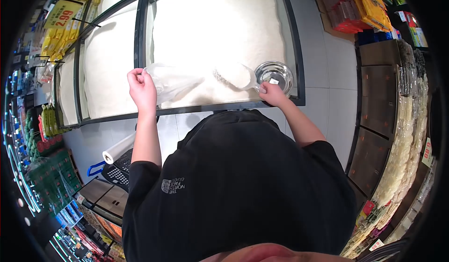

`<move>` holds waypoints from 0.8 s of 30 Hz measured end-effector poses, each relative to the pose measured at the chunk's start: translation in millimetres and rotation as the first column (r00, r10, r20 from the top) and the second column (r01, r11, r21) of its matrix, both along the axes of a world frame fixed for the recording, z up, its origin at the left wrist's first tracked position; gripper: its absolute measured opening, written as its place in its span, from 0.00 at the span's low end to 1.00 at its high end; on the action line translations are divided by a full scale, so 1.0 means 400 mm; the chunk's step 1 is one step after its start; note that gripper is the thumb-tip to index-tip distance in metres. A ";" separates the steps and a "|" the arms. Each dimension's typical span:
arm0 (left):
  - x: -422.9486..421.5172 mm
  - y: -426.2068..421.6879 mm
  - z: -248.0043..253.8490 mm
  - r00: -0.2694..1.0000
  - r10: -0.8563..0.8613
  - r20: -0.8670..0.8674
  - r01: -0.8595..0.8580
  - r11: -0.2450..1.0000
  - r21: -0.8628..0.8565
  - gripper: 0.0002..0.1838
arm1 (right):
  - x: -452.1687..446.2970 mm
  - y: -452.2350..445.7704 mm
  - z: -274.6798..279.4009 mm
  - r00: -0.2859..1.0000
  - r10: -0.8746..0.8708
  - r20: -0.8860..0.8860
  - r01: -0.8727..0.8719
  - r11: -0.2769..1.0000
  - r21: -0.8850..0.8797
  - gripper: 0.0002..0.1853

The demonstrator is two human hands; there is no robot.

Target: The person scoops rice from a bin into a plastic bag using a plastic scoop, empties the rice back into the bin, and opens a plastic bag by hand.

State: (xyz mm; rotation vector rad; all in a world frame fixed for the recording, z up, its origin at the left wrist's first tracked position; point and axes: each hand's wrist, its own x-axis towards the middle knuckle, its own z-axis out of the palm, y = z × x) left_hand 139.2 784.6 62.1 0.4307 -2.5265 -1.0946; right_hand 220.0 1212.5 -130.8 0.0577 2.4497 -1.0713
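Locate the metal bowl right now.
In the head view, the metal bowl sits at the near right corner of the bin, just beyond the right hand.

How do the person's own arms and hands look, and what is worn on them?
The left hand and right hand are bare: no gloves or watch visible. Black short sleeves leave the forearms uncovered. The black shirt bears a pale print reading THE NORTH FACE GUCCI.

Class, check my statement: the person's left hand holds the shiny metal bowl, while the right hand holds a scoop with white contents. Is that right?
Not quite: the head view shows the left hand holding a clear plastic bag, not the shiny metal bowl. The right hand does hold a scoop with white contents.
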 end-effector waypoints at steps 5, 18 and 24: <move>-0.011 0.056 -0.047 1.000 -0.027 0.005 0.027 0.998 -0.058 0.07 | 0.030 -0.006 0.074 0.998 -0.069 -0.007 0.067 0.990 -0.120 0.16; -0.057 0.271 -0.139 0.982 -0.159 0.097 0.169 0.981 -0.100 0.09 | -0.050 -0.006 0.239 0.992 0.056 -0.112 -0.072 0.987 -0.147 0.15; -0.063 0.343 -0.136 0.964 -0.238 0.118 0.245 0.968 -0.049 0.08 | -0.090 -0.019 0.260 0.984 0.160 -0.082 -0.166 0.984 -0.069 0.16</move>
